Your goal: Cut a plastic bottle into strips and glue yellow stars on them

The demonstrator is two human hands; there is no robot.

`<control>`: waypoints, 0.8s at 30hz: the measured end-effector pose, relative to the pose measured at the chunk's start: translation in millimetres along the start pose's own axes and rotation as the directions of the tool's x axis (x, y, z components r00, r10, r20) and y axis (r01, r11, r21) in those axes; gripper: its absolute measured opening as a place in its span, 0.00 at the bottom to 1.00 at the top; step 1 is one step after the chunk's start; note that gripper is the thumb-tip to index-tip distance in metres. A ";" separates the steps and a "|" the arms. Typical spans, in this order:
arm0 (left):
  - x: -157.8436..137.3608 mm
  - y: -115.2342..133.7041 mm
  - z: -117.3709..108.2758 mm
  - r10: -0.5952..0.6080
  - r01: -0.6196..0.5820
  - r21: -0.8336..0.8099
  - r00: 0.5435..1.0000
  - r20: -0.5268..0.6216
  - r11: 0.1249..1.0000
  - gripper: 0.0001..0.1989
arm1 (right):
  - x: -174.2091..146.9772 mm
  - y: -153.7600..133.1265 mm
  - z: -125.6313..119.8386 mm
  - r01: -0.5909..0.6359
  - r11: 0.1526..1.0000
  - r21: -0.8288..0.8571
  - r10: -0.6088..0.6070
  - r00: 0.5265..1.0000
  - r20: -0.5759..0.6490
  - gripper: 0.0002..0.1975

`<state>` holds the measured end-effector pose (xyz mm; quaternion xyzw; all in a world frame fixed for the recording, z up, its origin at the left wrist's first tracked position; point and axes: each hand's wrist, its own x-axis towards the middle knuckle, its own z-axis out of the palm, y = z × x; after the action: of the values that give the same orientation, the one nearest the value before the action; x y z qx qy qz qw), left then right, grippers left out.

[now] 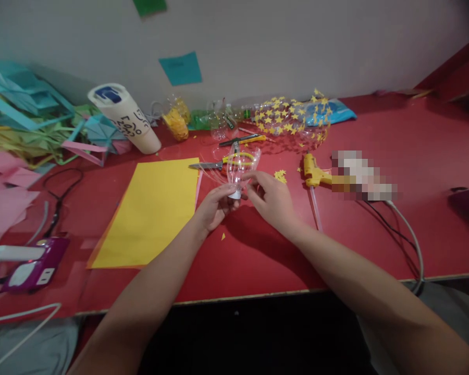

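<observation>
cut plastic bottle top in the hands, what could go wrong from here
The cut plastic bottle top could catch its thin strips on the scissors lying behind it. The right hand might brush the loose yellow stars beside it and scatter them. The right forearm could knock the glue stick jutting from the yellow glue gun.

Cut bottle piece (239, 165): clear, glossy plastic; its cap (235, 195), smooth, white. Yellow sheet (156, 208): matt paper. Scissor blades (209, 165): metal. Bench (254, 265): smooth (faintly glossy).
</observation>
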<state>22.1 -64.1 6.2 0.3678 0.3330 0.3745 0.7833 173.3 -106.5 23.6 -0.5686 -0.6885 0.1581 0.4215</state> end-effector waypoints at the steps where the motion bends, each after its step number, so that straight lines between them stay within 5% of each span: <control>1: -0.1 0.0 0.2 0.001 -0.001 0.002 1.000 -0.001 1.000 0.06 | 0.2 -0.4 -0.3 -0.015 1.000 -0.008 0.015 1.000 0.008 0.10; 15: -1.1 -1.2 2.1 -0.023 0.023 -0.011 1.000 0.011 1.000 0.06 | -0.6 -2.6 2.9 -0.067 0.960 0.274 0.067 0.998 0.009 0.05; 24: -0.9 0.0 3.0 -0.014 0.014 -0.005 1.000 0.009 1.000 0.05 | -0.5 -2.4 0.3 0.015 0.997 0.079 -0.015 1.000 -0.002 0.06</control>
<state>24.1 -65.8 7.9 0.3651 0.3312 0.3681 0.7884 171.5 -107.5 24.9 -0.5465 -0.6857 0.1816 0.4452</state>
